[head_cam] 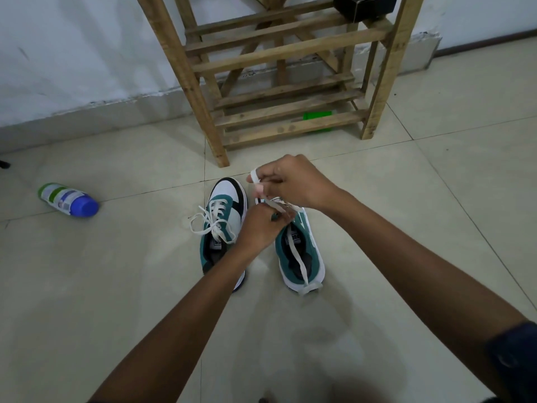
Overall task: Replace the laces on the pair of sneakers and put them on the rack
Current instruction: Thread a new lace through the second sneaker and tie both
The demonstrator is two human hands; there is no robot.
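Note:
Two green, white and black sneakers stand side by side on the tiled floor. The left sneaker (225, 219) is laced with a white lace tied in a bow. Over the right sneaker (299, 254), my right hand (293, 181) pinches a loop of its white lace (297, 257). My left hand (261, 228) grips the same lace just above the shoe's tongue. One loose end trails back over the heel. The front of the right sneaker is hidden behind my hands. The wooden slatted rack (279, 82) stands just beyond the shoes.
A plastic bottle (68, 200) with a blue cap lies on its side on the floor to the left. A green object (316, 115) sits under the rack's lowest shelf. A black box (364, 5) rests on an upper shelf. The white wall runs behind.

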